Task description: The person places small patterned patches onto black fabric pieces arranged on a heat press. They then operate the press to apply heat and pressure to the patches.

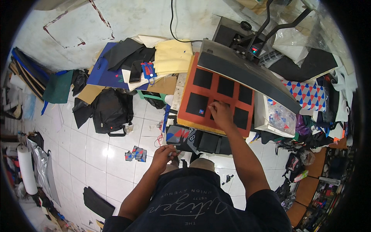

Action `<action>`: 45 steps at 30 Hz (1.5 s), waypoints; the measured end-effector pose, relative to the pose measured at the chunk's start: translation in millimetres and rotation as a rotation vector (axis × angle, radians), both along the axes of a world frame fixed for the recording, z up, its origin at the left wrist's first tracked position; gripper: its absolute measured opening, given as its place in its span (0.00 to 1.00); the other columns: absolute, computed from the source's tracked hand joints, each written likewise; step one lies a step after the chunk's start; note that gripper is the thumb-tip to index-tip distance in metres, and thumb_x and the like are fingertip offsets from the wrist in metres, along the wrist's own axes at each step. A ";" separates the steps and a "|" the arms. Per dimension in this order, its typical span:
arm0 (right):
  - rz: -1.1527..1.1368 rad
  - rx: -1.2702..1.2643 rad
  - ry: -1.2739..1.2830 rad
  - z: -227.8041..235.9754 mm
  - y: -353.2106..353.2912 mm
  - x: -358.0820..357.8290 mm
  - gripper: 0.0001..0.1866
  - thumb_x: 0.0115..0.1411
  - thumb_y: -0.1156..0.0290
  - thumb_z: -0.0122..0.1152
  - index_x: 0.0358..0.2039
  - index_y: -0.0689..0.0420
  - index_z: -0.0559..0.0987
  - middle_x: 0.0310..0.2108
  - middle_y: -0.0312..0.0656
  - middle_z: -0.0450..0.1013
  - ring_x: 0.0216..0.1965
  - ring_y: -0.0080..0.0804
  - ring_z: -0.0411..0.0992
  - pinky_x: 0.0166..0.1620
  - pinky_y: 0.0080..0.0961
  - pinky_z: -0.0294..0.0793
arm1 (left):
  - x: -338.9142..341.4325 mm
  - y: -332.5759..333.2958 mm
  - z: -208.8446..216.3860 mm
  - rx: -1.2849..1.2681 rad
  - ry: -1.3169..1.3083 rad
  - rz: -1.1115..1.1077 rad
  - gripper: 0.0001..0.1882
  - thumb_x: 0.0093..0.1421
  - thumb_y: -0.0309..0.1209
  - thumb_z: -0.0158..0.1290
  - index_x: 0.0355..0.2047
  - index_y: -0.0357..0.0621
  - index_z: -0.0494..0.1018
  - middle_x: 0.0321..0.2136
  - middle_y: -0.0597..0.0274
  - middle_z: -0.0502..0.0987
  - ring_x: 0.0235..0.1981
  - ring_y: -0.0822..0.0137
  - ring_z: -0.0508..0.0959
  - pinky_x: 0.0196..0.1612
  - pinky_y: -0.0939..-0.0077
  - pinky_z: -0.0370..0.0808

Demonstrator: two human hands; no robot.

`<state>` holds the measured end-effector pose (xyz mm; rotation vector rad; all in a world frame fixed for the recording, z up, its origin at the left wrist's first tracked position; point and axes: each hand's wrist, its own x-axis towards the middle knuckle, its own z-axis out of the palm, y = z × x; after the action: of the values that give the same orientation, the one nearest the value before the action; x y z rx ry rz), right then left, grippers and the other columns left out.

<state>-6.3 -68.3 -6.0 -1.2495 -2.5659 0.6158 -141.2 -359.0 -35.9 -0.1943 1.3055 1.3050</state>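
An opened heat press has its dark upper plate (247, 69) tilted up at the right. On its orange-red pad (186, 103) lie several black fabric squares in two rows. The near-left black square (195, 102) bears a small blue patch (201, 111) at its lower right corner. My right hand (221, 113) is over the near-middle square, its fingers drawn together, partly covering that square; whatever is between the fingertips is hidden. My left hand (164, 155) is curled closed in front of the press, beside grey, red and blue printed pieces (177, 134). What it holds is too small to name.
Black fabric pieces (210, 143) lie along the press's near edge. A white tray (276, 121) with clear plastic stands to its right. Yellow cloth (172, 58), a phone (135, 71) and a black backpack (112, 110) are at the left. Printed scraps (139, 154) lie on the tiled floor.
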 end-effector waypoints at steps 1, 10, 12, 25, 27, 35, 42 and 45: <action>0.012 0.019 -0.005 0.0 -1.3 3.0 0.11 0.59 0.60 0.56 0.34 0.54 0.78 0.34 0.43 0.73 0.39 0.43 0.73 0.41 0.39 0.73 | -0.5 1.1 2.4 0.021 -0.026 0.011 0.15 0.59 0.30 0.52 0.44 0.35 0.69 0.34 0.58 0.74 0.35 0.67 0.75 0.37 0.78 0.71; 0.085 -0.389 0.204 37.1 -82.0 28.2 0.11 0.59 0.63 0.58 0.36 0.56 0.78 0.31 0.42 0.73 0.31 0.36 0.73 0.36 0.31 0.72 | 4.6 33.5 44.6 0.270 -0.229 0.128 0.16 0.62 0.26 0.47 0.49 0.33 0.66 0.44 0.51 0.73 0.47 0.55 0.74 0.53 0.66 0.73; 0.069 -0.483 0.263 48.8 -98.0 30.5 0.10 0.59 0.65 0.59 0.36 0.57 0.79 0.30 0.40 0.72 0.29 0.32 0.72 0.34 0.28 0.71 | 8.8 43.6 51.3 0.313 -0.212 0.121 0.15 0.62 0.25 0.47 0.49 0.33 0.66 0.44 0.51 0.73 0.47 0.56 0.75 0.53 0.68 0.73; 0.115 -0.548 0.469 69.0 -105.1 51.3 0.10 0.57 0.67 0.62 0.38 0.57 0.78 0.31 0.38 0.71 0.27 0.25 0.71 0.32 0.22 0.70 | 49.9 81.2 73.4 0.266 -0.104 0.032 0.12 0.61 0.24 0.50 0.45 0.37 0.71 0.42 0.56 0.76 0.42 0.65 0.78 0.47 0.72 0.77; 0.120 -0.537 0.477 68.3 -101.6 56.1 0.10 0.58 0.67 0.62 0.38 0.58 0.78 0.32 0.38 0.71 0.27 0.26 0.71 0.32 0.22 0.70 | 52.4 83.4 79.7 0.286 -0.193 0.076 0.12 0.61 0.25 0.51 0.45 0.37 0.71 0.42 0.56 0.76 0.42 0.66 0.77 0.47 0.72 0.77; 0.142 -0.629 0.449 70.7 -87.6 74.1 0.11 0.56 0.69 0.62 0.39 0.60 0.78 0.33 0.40 0.72 0.32 0.27 0.72 0.35 0.23 0.71 | 81.1 92.0 71.9 0.256 -0.038 0.039 0.11 0.61 0.23 0.51 0.45 0.36 0.72 0.41 0.57 0.75 0.40 0.67 0.78 0.46 0.73 0.78; 0.233 -0.614 0.405 72.7 -70.5 94.9 0.14 0.58 0.63 0.60 0.38 0.61 0.77 0.32 0.43 0.74 0.32 0.31 0.76 0.37 0.25 0.73 | 104.2 97.7 64.8 0.250 0.044 0.040 0.09 0.60 0.23 0.52 0.42 0.39 0.73 0.37 0.60 0.76 0.38 0.69 0.78 0.45 0.73 0.77; 0.219 -0.725 0.485 58.6 -66.0 105.6 0.11 0.59 0.67 0.59 0.38 0.61 0.76 0.32 0.40 0.74 0.31 0.27 0.74 0.36 0.22 0.72 | 115.1 99.7 61.8 0.238 0.038 0.047 0.09 0.60 0.23 0.52 0.42 0.41 0.73 0.36 0.61 0.77 0.38 0.69 0.78 0.44 0.73 0.77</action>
<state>99.3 -134.3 52.6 -0.8130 -2.1235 1.7577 -26.1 -259.3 25.9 -0.0342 1.1713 1.4976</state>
